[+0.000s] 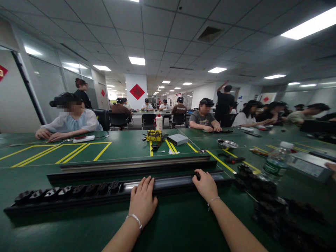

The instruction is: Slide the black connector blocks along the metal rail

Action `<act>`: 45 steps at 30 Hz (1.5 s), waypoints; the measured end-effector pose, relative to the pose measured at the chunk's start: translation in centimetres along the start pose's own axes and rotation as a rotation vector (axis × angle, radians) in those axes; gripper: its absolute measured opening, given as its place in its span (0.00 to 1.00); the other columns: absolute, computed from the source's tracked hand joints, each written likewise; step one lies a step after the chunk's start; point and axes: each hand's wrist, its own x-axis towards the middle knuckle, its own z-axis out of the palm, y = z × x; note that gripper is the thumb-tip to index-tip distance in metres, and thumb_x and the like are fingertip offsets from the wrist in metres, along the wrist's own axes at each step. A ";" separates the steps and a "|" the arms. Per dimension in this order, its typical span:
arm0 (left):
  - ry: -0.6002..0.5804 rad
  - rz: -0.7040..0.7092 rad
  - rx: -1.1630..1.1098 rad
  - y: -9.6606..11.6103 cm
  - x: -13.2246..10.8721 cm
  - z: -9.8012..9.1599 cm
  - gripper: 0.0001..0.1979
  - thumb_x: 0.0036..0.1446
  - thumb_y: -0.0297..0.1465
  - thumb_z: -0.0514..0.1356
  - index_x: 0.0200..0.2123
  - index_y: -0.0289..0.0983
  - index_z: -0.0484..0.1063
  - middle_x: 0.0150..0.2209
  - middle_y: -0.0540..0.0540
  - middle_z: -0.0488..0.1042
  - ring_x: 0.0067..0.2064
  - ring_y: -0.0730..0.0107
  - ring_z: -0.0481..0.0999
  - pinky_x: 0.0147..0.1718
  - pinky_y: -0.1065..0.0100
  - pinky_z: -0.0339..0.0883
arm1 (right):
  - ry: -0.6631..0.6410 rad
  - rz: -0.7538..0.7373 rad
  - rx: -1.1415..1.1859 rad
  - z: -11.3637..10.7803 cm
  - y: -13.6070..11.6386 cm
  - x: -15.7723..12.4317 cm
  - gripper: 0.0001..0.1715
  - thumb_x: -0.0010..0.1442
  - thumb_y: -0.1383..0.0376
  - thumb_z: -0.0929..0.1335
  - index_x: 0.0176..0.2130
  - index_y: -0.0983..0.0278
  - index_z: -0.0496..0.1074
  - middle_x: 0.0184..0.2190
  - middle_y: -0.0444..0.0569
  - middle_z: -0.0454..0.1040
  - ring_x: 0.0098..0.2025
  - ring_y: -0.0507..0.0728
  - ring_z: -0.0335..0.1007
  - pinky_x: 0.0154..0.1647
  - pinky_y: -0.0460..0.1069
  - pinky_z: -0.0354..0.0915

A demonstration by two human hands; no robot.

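A long black rail (168, 183) with a shiny metal channel lies across the green table (86, 154) in front of me. Several black socket modules (68, 191) sit in its left part. My left hand (143, 201) rests on the rail's front edge with fingers stretched out flat. My right hand (206, 183) is closed on a small black module (197, 175) at the rail's right part. A second, bare rail (136, 164) lies just behind the first.
A heap of black modules (265, 199) and a water bottle (275, 162) stand to my right. Further back lie a yellow box (153, 135), a grey box (177, 139) and a metal dish (227, 144). Several people sit around the tables.
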 end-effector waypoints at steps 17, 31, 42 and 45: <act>-0.008 -0.001 0.011 0.0 0.0 0.0 0.29 0.51 0.31 0.48 0.59 0.42 0.55 0.61 0.49 0.57 0.62 0.63 0.51 0.55 0.55 0.48 | 0.001 -0.020 -0.002 0.1 0.6 0.1 0.21 0.54 0.63 0.59 0.44 0.66 0.70 0.46 0.54 0.72 0.53 0.59 0.63 0.57 0.54 0.51; -0.031 -0.017 0.025 0.3 0.0 -0.4 0.30 0.51 0.31 0.49 0.59 0.42 0.55 0.62 0.48 0.56 0.63 0.62 0.50 0.56 0.56 0.47 | -0.021 0.012 -0.004 -0.9 0.2 0.0 0.20 0.53 0.62 0.59 0.43 0.64 0.71 0.40 0.52 0.74 0.45 0.59 0.67 0.45 0.52 0.61; -0.027 -0.008 0.029 0.2 0.0 -0.3 0.29 0.51 0.31 0.48 0.58 0.42 0.55 0.62 0.48 0.56 0.62 0.62 0.51 0.56 0.56 0.48 | -0.007 0.000 0.022 -0.7 0.7 0.1 0.20 0.53 0.62 0.59 0.43 0.64 0.71 0.41 0.52 0.74 0.48 0.58 0.67 0.49 0.51 0.59; -0.033 -0.013 0.025 0.3 0.0 -0.4 0.29 0.51 0.31 0.48 0.59 0.42 0.55 0.62 0.48 0.56 0.62 0.62 0.51 0.56 0.56 0.48 | 0.018 -0.023 0.020 -0.5 0.8 0.1 0.19 0.53 0.63 0.60 0.42 0.64 0.71 0.44 0.53 0.73 0.53 0.59 0.62 0.56 0.53 0.53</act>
